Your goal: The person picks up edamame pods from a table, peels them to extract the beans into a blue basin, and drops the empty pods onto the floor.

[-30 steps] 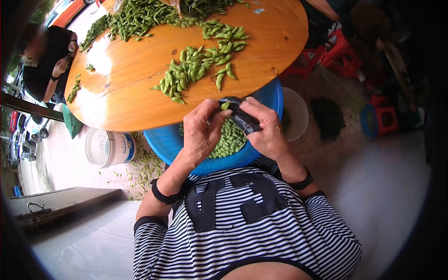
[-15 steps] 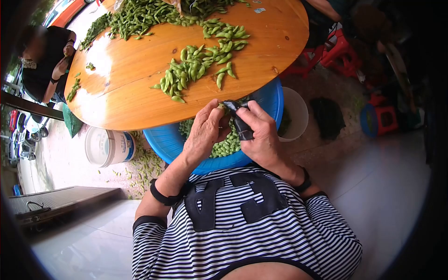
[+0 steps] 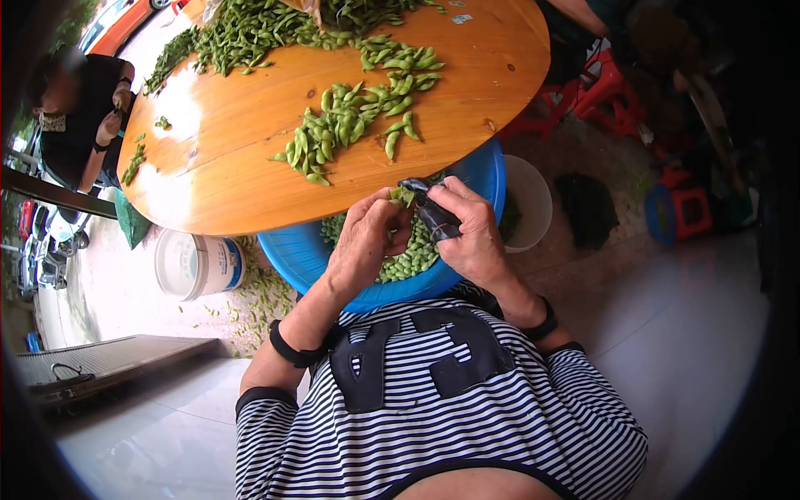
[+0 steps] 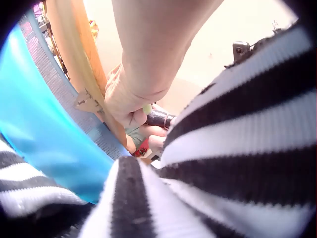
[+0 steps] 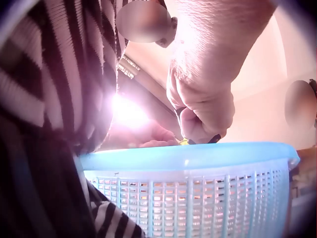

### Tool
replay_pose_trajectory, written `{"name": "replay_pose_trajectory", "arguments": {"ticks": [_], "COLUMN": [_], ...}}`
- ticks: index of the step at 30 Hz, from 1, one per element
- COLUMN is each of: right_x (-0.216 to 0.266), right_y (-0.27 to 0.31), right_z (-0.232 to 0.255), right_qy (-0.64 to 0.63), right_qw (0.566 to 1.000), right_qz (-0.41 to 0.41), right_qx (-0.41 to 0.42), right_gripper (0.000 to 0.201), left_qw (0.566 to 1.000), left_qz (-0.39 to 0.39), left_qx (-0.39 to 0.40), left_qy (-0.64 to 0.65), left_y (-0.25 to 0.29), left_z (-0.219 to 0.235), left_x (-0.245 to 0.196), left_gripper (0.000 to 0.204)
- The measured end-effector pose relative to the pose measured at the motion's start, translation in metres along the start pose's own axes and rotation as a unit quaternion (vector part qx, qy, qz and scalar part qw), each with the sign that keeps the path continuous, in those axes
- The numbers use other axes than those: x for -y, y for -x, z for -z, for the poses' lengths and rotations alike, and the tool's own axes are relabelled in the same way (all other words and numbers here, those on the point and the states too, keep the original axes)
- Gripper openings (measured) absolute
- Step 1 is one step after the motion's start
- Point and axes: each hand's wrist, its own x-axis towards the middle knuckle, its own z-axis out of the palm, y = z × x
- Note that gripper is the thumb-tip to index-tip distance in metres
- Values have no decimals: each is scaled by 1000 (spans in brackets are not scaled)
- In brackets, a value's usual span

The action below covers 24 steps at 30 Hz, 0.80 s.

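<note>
Above a blue basket holding shelled green beans, the left hand pinches a green pod between thumb and fingers. The right hand, close beside it, grips a black tool or wrapping whose dark tip touches the pod. In the left wrist view the left hand shows beside the dark item. The right wrist view has the right hand curled over the basket rim, with a bit of yellow-green pod at the fingers.
Whole pods lie on the wooden table, with a large heap at the far side. A white bucket stands on the left, a pale tub on the right. Another person sits at the left; red stools stand at right.
Both hands have shifted slightly over the basket. The pod was mostly hidden half a second ago and shows more now, looking split or bent. The right hand keeps its grip on the black item.
</note>
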Motion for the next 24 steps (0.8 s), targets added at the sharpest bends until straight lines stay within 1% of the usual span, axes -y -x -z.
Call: {"name": "replay_pose_trajectory", "arguments": {"ticks": [2, 3, 4, 5, 6, 7, 8, 9, 10, 11, 12, 13, 15, 16, 18, 19, 20, 21, 22, 24], "right_x": [1, 0, -8, -10, -13, -15, -12, -16, -23, -33, -39, -35, -24, -24, -23, -22, -17, -18, -22, -24], "right_y": [-3, -4, -2, 0, 2, 3, 6, 11, 17, 24, 28, 26, 23, 22, 18, 15, 9, 6, 3, -1], "right_z": [10, 18, 24, 42, 59, 71, 87, 104, 117, 126, 130, 131, 132, 129, 116, 105, 94, 82, 70, 49], "right_qy": [-1, -2, -7, 45, 72, 122, 222, 318, 376, 397, 419, 419, 398, 398, 325, 299, 265, 186, 106, 21], "right_qw": [1000, 1000, 999, 997, 995, 986, 966, 938, 917, 907, 897, 897, 898, 898, 934, 945, 959, 979, 992, 997], "right_qz": [-11, -23, -41, -43, -28, -26, -57, -94, -108, -100, -91, -88, -175, -177, -120, -103, -65, -53, -42, -70], "right_qx": [8, 17, -26, -42, -63, -110, -120, -98, -82, -98, -113, -112, -68, -69, -81, -86, -80, -63, -45, 5], "right_gripper": [35, 35, 33, 32, 32, 30, 31, 33, 35, 34, 34, 34, 35, 35, 34, 33, 30, 30, 30, 33], "left_qw": [988, 988, 954, 896, 895, 879, 860, 848, 848, 790, 719, 719, 620, 620, 593, 593, 586, 580, 579, 741], "left_qz": [15, 14, -42, -97, -98, -140, -182, -206, -207, -295, -378, -379, -370, -370, -341, -341, -358, -374, -375, -363], "left_qx": [84, 84, 106, 125, 125, 117, 108, 46, 45, -2, -52, -54, -111, -109, -133, -132, -142, -151, -150, -78], "left_qy": [-128, -129, -276, -416, -417, -441, -464, -486, -485, -537, -581, -580, -683, -683, -717, -718, -713, -708, -708, -559], "left_y": [-3, -2, 1, 3, 3, 3, 2, -3, -12, -25, -36, -46, -61, -65, -68, -66, -61, -57, -53, -41], "left_z": [13, 14, 16, 17, 15, 12, 9, 8, 8, 7, 7, 8, 8, 9, 9, 9, 10, 10, 11, 12], "left_x": [-4, -2, 0, 0, -4, -13, -19, -23, -27, -32, -35, -38, -38, -36, -33, -32, -31, -30, -30, -31], "left_gripper": [18, 18, 19, 22, 22, 24, 27, 20, 20, 16, 13, 13, 11, 11, 12, 12, 12, 12, 12, 13]}}
